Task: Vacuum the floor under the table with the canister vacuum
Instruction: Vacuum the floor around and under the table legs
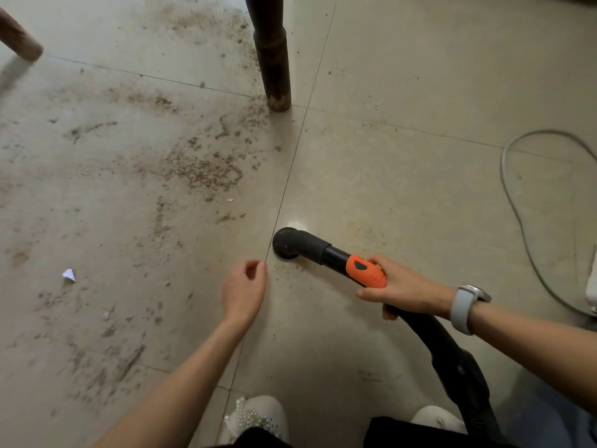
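Observation:
My right hand (399, 287) grips the orange handle (365, 270) of the black vacuum hose (452, 357). The round black nozzle (286, 242) sits flat on the beige tile floor (403, 189), right of a grout line. My left hand (244, 291) hovers just left of the nozzle, fingers loosely curled, holding nothing. Brown crumbs and dust (200, 166) lie scattered over the tiles to the left of the nozzle. A small white paper scrap (68, 274) lies further left.
A dark wooden table leg (273, 66) stands ahead of the nozzle, and another brown leg (17, 38) shows at the top left. A grey power cord (517, 202) loops across the floor on the right. My white shoes (258, 415) are at the bottom.

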Available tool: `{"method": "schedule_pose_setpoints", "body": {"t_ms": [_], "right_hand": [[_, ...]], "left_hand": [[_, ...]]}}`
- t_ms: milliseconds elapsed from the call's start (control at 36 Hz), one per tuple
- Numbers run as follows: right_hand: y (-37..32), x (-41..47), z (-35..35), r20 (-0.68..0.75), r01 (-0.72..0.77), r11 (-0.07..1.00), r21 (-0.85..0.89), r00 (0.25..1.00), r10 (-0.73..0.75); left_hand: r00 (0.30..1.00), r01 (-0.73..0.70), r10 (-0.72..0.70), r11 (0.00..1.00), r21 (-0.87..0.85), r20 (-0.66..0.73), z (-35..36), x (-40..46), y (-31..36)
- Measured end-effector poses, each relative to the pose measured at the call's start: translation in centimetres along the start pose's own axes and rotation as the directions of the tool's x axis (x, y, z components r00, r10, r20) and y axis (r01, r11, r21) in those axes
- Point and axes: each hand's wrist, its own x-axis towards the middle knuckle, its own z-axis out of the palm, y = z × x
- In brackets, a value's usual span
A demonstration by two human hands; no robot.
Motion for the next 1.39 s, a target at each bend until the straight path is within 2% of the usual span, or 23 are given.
{"method": "schedule_pose_setpoints", "body": {"t_ms": [56, 111, 139, 194, 278, 333, 417, 472, 583, 722, 806, 889, 972, 1139, 1278, 1389], "right_hand": [[1.1, -1.0, 0.0, 0.028, -0.047, 0.996, 0.073, 0.999, 0.045], [1.9, -2.0, 0.3, 0.021, -0.065, 0.990, 0.124, 0.998, 0.063], [2.0, -2.5, 0.6, 0.007, -0.061, 0.989, 0.132, 0.998, 0.061], [1.8, -3.1, 1.5, -0.027, -0.033, 0.992, 0.121, 0.999, 0.036], [0.7, -3.7, 2.6, -0.054, 0.010, 0.991, 0.136, 0.999, -0.002], [0.3, -4.2, 2.6, -0.048, -0.008, 0.968, 0.251, 0.999, 0.021], [0.3, -5.8, 2.1, -0.022, -0.024, 0.913, 0.407, 0.999, 0.036], [0.2, -6.9, 2.0, -0.051, -0.031, 0.938, 0.345, 0.997, 0.051], [0.0, -7.7, 2.3, -0.212, -0.062, 0.975, 0.213, 0.971, 0.108], [-0.1, -8.5, 2.6, -0.272, -0.103, 0.969, 0.226, 0.948, 0.164], [0.0, -9.2, 4.0, -0.251, -0.067, 0.930, 0.360, 0.954, 0.166], [0.8, -8.9, 6.0, -0.215, -0.041, 0.881, 0.471, 0.963, 0.160], [2.2, -8.7, 7.1, -0.224, -0.009, 0.880, 0.475, 0.966, 0.131], [4.8, -10.1, 8.5, -0.252, 0.000, 0.858, 0.513, 0.956, 0.151], [6.7, -12.5, 9.8, -0.366, -0.020, 0.871, 0.491, 0.902, 0.227], [8.7, -15.0, 11.2, -0.504, -0.041, 0.854, 0.518, 0.792, 0.344]], "left_hand": [[0.953, 0.241, -0.177, 0.935, -0.259, 0.246, 0.8, -1.4, 2.7], [0.806, 0.501, -0.224, 0.752, -0.429, 0.548, 2.0, -2.9, 5.3], [0.747, 0.572, -0.195, 0.676, -0.464, 0.636, 2.8, -3.5, 6.4], [0.717, 0.623, -0.170, 0.590, -0.513, 0.676, 4.6, -4.0, 8.1], [0.778, 0.622, -0.277, 0.466, -0.629, 0.564, 6.4, -3.7, 10.7], [0.803, 0.596, -0.328, 0.424, -0.682, 0.497, 6.7, -3.0, 12.1], [0.828, 0.561, -0.315, 0.428, -0.709, 0.464, 6.5, -1.8, 13.5], [0.826, 0.563, -0.315, 0.423, -0.710, 0.467, 6.4, -1.3, 14.5], [0.809, 0.588, -0.325, 0.443, -0.677, 0.490, 7.1, -1.9, 16.5], [0.830, 0.538, -0.243, 0.588, -0.604, 0.502, 8.0, -5.0, 17.0], [0.819, 0.496, -0.184, 0.703, -0.510, 0.544, 7.9, -6.4, 16.2], [0.838, 0.423, -0.146, 0.782, -0.458, 0.526, 8.3, -6.6, 14.6], [0.857, 0.363, -0.117, 0.827, -0.428, 0.502, 9.1, -6.7, 12.9], [0.855, 0.349, -0.103, 0.839, -0.417, 0.508, 10.4, -9.3, 12.1], [0.800, 0.370, -0.091, 0.852, -0.370, 0.593, 11.8, -11.4, 11.7], [0.670, 0.356, -0.062, 0.901, -0.247, 0.740, 14.4, -14.0, 13.4]]}}
